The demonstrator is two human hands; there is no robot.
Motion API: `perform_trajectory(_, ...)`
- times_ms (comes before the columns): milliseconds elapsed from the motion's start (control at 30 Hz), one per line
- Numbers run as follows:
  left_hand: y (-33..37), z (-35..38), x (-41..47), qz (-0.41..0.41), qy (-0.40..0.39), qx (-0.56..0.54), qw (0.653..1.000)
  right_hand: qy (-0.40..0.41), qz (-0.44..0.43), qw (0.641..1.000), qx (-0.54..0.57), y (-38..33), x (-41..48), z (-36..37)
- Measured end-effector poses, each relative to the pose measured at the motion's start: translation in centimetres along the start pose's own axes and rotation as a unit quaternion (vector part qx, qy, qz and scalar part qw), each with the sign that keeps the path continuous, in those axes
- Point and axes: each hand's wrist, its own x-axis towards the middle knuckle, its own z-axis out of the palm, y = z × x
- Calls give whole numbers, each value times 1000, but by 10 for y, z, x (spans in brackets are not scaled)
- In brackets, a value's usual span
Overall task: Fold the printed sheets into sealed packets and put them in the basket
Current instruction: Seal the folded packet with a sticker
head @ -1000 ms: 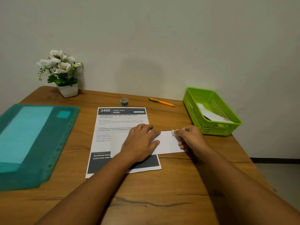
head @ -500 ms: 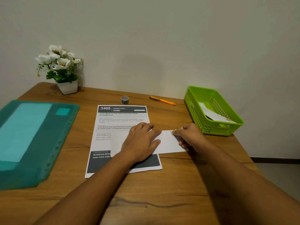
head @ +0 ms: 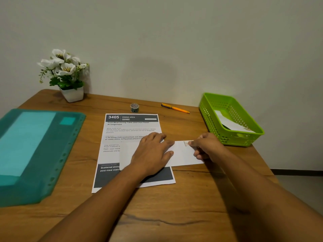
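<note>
Left hand (head: 152, 154): it lies flat on the folded paper (head: 183, 154). The fingers are straight and a little spread. They press the paper down and grab nothing.
Right hand (head: 208, 147): its fingers are curled and hold the right end of the folded paper. One fingertip sits by a small brown bit of tape (head: 185, 143) near the top edge of the paper.
Folded paper: it is white and blank on top. It lies flat across the lower part of the printed sheet (head: 131, 126), and its right end sticks out over the table (head: 174, 215). Both hands touch it. It is near the basket (head: 244, 137) but not in it.
Printed sheet: it lies flat in the middle of the table. It has a dark band at the top with the number 3405 and a dark block at the bottom. The left arm crosses its lower corner.
Basket: it is bright green with small holes in its walls. It sits at the right side of the table, close to the right hand.
Packet (head: 230, 124): one white folded packet lies inside the basket.
Tape roll (head: 134, 107): it stands just past the top of the printed sheet.
Pen (head: 175, 109): it is orange and lies between the tape roll and the basket.
Folder (head: 35, 151): it is blue-green and lies flat on the left.
Flower pot (head: 72, 94): it is white, with white flowers, in the far left corner by the wall.
</note>
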Motion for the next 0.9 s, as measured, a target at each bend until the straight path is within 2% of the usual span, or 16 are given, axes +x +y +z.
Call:
perform_trajectory(67, -1, 0, 0, 2, 1, 0, 1000, 24, -3, 998, 55, 5, 2, 0)
perform_trajectory(133, -2, 1, 1, 3, 1, -2, 1000, 76, -22, 995, 64, 14, 1, 2)
perform_trajectory(200, -3, 2, 1, 2, 2, -3, 1000, 133, -97, 985, 41, 27, -4, 6)
perform_trajectory(300, -3, 3, 1, 1, 4, -3, 1000, 177, -275, 943, -58, 43, -16, 12)
perform_trajectory(400, -3, 3, 2, 2, 6, 2, 1000, 167, -372, 886, -223, 48, -19, 17)
perform_trajectory(500, -3, 4, 2, -1, 3, 3, 1000, 155, -382, 839, -355, 45, -19, 21)
perform_trajectory(600, -3, 3, 2, -3, 2, 4, 1000, 129, -376, 813, -427, 42, -20, 18)
perform_trajectory(700, -1, 2, 2, 0, 2, 4, 1000, 112, -413, 792, -436, 48, -23, 7)
perform_trajectory(900, 9, -2, 2, -2, 0, 48, 999, 114, -450, 798, -386, 56, -24, 2)
